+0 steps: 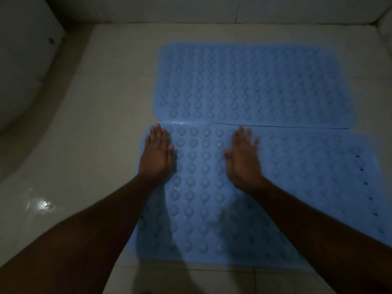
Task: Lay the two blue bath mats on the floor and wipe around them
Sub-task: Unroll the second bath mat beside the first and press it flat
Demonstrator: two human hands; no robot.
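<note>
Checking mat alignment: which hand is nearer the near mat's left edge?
Left. The left hand lies flat at the left edge of the near mat; the right hand is farther in on it.

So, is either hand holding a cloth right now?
No, the left hand and the right hand both lie flat and open on the nearer blue mat, holding nothing.

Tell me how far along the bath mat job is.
Done: the far mat and the near mat both lie flat on the tiled floor, their long edges meeting. In hand: the left hand and the right hand rest palm-down on the near mat's far left part, apparently smoothing it; the right is blurred. Left: wiping around the mats; no cloth is in view.
</note>
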